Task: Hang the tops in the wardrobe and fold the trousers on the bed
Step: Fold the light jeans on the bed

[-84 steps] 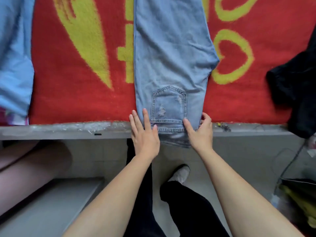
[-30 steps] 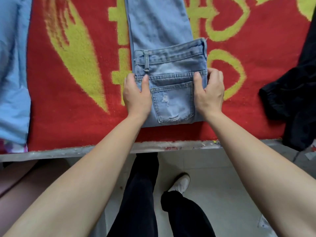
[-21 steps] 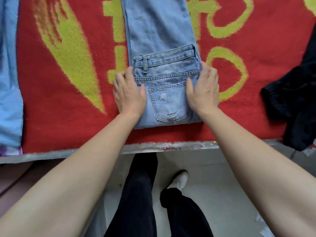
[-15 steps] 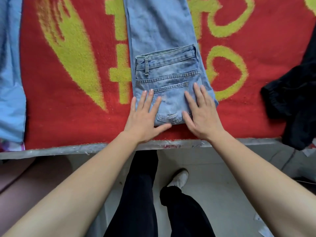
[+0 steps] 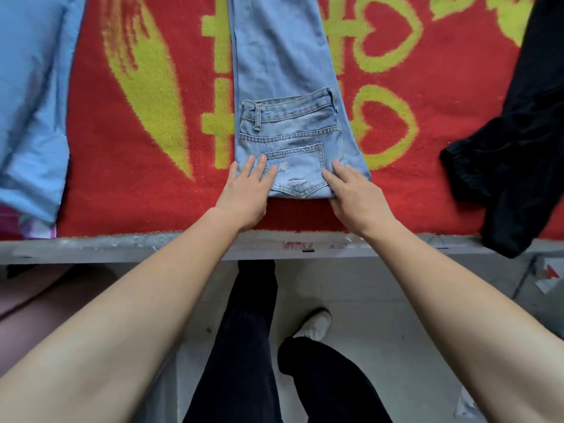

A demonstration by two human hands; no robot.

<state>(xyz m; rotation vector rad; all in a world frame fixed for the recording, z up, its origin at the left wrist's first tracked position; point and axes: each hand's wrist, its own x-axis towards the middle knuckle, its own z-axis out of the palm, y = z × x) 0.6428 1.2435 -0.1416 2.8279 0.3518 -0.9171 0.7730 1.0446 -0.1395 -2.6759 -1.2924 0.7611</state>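
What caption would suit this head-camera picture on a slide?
Left hand and right hand press flat on half-folded blue jeans lying on a red-and-yellow blanket.

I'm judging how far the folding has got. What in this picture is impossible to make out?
The jeans: the head view's top edge cuts off the legs.
Their near fold corners: covered by the left hand and right hand.
The blue garment: cut by the left edge; type unclear.
The black garment: cut by the right edge, too dark for detail.
The wardrobe: out of view.
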